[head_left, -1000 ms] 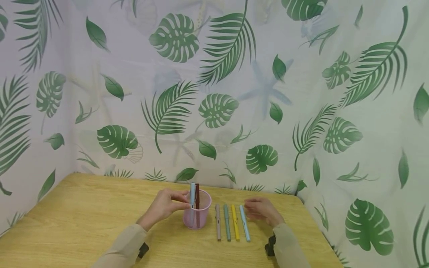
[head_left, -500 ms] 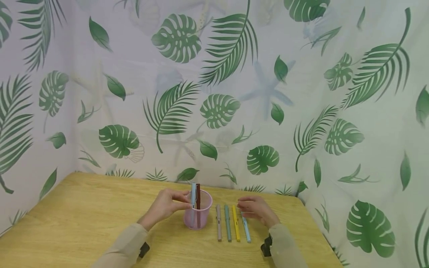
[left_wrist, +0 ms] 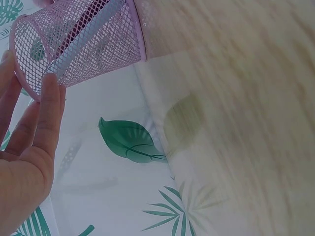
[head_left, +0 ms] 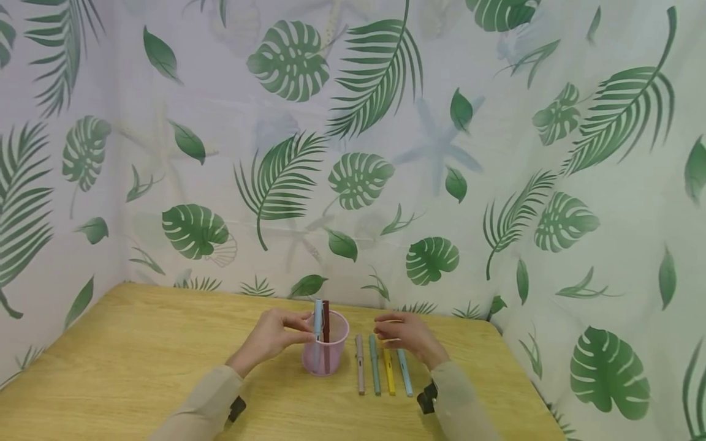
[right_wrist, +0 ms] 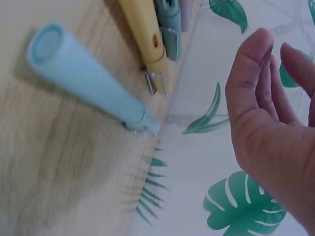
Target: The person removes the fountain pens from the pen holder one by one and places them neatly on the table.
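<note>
My left hand holds the rim of a pink mesh pen holder, thumb and fingertips at its left side. A pale blue pen and a dark red pen stand in it. The pale blue one is right by my fingertips; whether they touch it I cannot tell. My right hand hovers over the row of pens, fingers loosely bent, nothing held. Side by side lie a mauve pen, a grey-green pen, a yellow pen and a light blue pen; the hand hides the far ends of the last two.
A wooden table carries everything, its back edge meeting a leaf-printed curtain. More curtain rises at the left and right sides. Dark wrist straps show at both sleeves.
My right hand has moved left, from beside the light blue pen to above the yellow and grey-green ones. My left hand stays at the pen holder. The pens have not moved.
</note>
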A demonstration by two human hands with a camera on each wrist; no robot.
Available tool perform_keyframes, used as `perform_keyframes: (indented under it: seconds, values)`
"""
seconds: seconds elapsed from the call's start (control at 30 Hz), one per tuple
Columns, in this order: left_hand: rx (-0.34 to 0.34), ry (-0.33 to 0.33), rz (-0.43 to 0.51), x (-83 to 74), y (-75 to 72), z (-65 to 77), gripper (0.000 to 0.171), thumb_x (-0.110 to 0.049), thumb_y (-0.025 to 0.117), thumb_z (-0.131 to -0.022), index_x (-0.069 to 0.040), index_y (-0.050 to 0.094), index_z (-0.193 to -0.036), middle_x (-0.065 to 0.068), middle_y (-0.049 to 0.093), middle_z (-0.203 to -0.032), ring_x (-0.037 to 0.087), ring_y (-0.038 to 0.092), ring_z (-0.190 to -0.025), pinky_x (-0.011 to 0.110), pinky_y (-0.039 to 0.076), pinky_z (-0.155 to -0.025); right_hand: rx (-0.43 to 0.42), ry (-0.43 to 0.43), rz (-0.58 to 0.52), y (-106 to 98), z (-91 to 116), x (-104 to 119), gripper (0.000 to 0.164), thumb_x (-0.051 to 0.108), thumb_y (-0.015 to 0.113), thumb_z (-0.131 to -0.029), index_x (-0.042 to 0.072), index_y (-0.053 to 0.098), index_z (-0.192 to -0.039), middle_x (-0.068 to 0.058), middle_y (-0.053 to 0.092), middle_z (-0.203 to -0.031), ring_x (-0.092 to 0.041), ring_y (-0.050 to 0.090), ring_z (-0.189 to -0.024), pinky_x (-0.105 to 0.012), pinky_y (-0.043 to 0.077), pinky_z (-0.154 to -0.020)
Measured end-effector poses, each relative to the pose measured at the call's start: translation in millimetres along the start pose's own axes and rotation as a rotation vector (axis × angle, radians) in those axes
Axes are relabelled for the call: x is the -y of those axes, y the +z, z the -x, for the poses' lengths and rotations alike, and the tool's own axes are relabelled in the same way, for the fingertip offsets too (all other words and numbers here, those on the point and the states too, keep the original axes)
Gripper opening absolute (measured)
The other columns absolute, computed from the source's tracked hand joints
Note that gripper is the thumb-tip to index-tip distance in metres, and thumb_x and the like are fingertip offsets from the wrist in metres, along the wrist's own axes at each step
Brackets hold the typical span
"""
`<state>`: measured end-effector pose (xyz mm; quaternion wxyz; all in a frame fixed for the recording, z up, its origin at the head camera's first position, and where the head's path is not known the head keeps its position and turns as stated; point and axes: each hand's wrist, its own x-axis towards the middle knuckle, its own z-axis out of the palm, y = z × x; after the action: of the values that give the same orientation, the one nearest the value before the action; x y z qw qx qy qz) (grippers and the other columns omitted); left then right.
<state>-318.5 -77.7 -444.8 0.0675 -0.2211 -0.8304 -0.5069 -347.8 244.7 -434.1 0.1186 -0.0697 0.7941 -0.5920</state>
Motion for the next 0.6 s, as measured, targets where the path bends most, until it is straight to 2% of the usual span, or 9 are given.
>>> perform_keyframes:
  seconds: [0.13, 0.37, 0.6]
  values:
    - [-0.001, 0.002, -0.008, -0.4, 1.0, -0.7, 0.008, -0.027, 0.083, -0.078, -0.021, 0.079, -0.081, 0.006, 0.07, -0.12, 0.027, 0.066, -0.114, 0.045, 0.054, -0.091, 0.027, -0.022, 0.006, 7, -1, 1, 0.038, 0.018, 0.063, -0.096, -0.006, 0.059, -0.124, -0.019, 0.069, -0.112, -0.026, 0.069, -0.098, -0.04, 0.058, -0.083]
    - [-0.003, -0.017, -0.003, -0.3, 3.2, 2.4, 0.008, -0.026, 0.083, -0.077, -0.021, 0.079, -0.081, 0.006, 0.07, -0.12, 0.028, 0.067, -0.113, 0.043, 0.055, -0.09, 0.033, -0.059, 0.005, 24, -3, 1, 0.039, 0.02, 0.062, -0.097, -0.007, 0.058, -0.125, -0.019, 0.069, -0.113, -0.017, 0.066, -0.091, -0.03, 0.057, -0.076]
    - [-0.016, -0.02, -0.012, -2.5, 2.5, -0.1, 0.009, -0.026, 0.083, -0.077, -0.019, 0.079, -0.081, 0.007, 0.07, -0.12, 0.029, 0.067, -0.112, 0.042, 0.055, -0.09, -0.011, -0.112, -0.025, 45, -10, 12, 0.042, 0.023, 0.067, -0.094, -0.006, 0.061, -0.125, -0.01, 0.069, -0.113, -0.013, 0.065, -0.091, -0.029, 0.057, -0.077]
